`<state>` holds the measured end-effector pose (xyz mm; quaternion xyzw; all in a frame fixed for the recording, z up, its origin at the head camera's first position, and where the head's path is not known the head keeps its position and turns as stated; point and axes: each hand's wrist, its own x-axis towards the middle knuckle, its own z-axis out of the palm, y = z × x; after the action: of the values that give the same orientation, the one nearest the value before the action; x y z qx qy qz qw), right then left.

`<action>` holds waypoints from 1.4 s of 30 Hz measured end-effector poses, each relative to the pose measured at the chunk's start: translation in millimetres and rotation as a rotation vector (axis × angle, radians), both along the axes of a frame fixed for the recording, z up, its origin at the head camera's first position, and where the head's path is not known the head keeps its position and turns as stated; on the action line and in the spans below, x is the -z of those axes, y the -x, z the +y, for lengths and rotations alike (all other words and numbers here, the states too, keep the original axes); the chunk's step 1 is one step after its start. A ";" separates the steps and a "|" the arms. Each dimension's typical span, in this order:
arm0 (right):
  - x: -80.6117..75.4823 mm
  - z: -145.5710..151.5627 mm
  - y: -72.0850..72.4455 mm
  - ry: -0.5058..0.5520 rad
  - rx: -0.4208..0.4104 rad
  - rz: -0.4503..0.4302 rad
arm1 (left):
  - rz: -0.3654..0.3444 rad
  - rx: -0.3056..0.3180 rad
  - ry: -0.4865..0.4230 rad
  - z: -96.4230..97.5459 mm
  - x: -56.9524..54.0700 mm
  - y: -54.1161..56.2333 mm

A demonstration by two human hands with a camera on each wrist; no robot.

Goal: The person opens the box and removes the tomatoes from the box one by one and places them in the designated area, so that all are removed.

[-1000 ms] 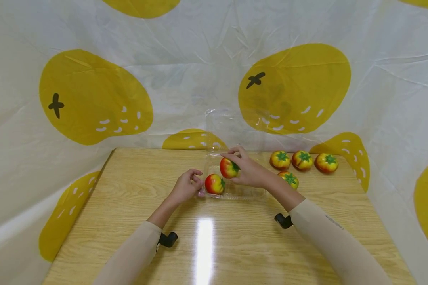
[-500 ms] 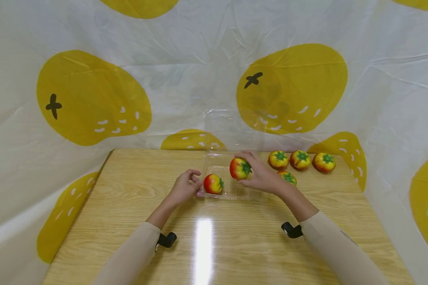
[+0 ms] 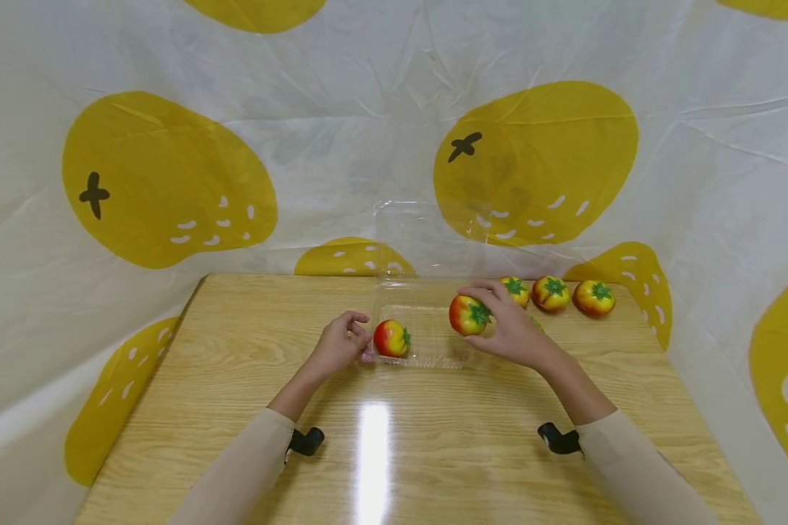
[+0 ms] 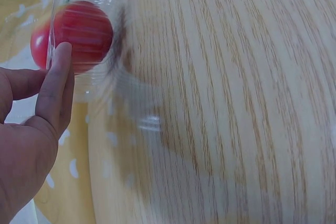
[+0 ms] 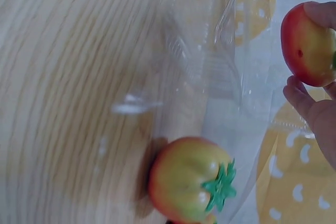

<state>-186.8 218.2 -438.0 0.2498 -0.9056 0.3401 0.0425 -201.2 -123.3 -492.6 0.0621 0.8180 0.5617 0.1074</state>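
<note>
A clear plastic clamshell box (image 3: 427, 359) stands on the table with its lid (image 3: 430, 240) raised at the back. My left hand (image 3: 340, 343) pinches the box's left rim between thumb and fingers, as the left wrist view shows. Just inside that wall lies a red-and-yellow toy tomato (image 3: 392, 339), seen red through the plastic in the left wrist view. Over the right side of the box, my right hand (image 3: 512, 332) grips another toy tomato (image 3: 468, 315) between thumb and fingers, its green leaves turned toward the palm.
Right of the box, toy tomatoes stand in a back row: one partly behind my right hand (image 3: 516, 290), one in the middle (image 3: 551, 293), one at the end (image 3: 594, 298). Another (image 5: 189, 179) sits nearer the front. A fruit-print cloth (image 3: 341, 146) hangs behind the wooden table (image 3: 256, 313).
My right hand has moved right with the toy tomato, from the middle of the box toward its right side. My left hand has stayed at the left rim.
</note>
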 end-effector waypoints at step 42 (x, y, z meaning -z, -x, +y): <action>27.8 149.0 -12.0 -0.061 0.269 -0.042 | -0.001 -0.001 0.002 0.5 6.1 4.1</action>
<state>-174.8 367.2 -465.8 0.1202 -0.9415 0.3088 0.0610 -205.3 -122.8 -498.7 0.0609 0.8186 0.5609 0.1077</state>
